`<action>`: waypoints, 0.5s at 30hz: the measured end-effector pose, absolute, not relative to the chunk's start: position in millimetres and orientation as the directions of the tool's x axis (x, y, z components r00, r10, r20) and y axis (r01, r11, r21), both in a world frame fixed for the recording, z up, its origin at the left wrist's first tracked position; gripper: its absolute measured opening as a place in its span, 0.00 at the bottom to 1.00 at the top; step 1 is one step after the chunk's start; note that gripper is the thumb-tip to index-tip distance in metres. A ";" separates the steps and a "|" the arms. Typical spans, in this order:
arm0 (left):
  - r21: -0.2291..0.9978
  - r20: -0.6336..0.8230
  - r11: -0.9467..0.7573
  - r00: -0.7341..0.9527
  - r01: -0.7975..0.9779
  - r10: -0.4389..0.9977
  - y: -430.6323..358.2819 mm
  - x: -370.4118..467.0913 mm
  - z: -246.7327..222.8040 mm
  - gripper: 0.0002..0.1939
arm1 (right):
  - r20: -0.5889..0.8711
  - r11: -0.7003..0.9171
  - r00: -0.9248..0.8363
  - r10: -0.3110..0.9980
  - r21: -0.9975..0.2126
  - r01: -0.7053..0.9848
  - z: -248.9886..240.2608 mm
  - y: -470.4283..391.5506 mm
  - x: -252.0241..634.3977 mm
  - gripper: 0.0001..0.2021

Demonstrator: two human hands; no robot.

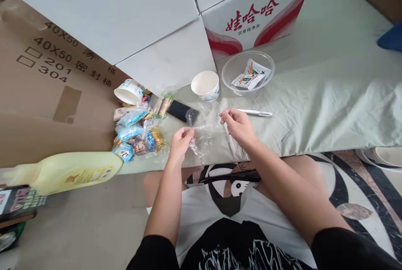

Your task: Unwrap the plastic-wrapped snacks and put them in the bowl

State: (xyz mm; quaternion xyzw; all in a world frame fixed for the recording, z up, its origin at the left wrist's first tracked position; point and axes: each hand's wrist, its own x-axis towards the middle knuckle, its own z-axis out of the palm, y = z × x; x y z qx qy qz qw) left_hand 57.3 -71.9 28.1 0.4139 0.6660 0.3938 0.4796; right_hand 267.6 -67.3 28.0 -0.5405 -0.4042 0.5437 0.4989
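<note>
As clear film (204,134) was held stretched near a dark phone (183,112), its spreading or opening was judged to be the step in hand. One end was pinched by the left hand (181,140), the other apparently by the right hand (238,127). For the next move, both pinches seemed needed, with only light tension applied.

I find the plastic film (201,148) colourless and clear. Carton (257,19): white, red lettering, curved red bands. Paper cups (205,86): white, blue-green print. Bottle (78,171): pale yellow. Phone (180,111): black. Pen (256,112): white. Cloth (329,106): pale grey-green. Floor (354,194): black, white, pinkish-brown curves.
</note>
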 end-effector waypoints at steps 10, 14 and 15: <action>0.923 -0.336 0.246 -0.311 -0.295 0.889 -75.7 30.7 38.9 0.17 | -0.108 -0.107 0.154 0.982 -0.994 -0.010 21.8 -64.1 282.1 0.14; 0.933 -0.294 0.162 -0.421 -0.323 0.858 -72.7 20.9 35.0 0.14 | -0.108 -0.105 0.217 0.970 -0.994 -0.027 15.5 -67.2 285.4 0.11; 0.940 -0.275 0.150 -0.423 -0.306 0.864 -73.1 18.3 35.2 0.13 | -0.111 -0.102 0.225 0.968 -0.993 -0.052 15.7 -68.7 286.7 0.14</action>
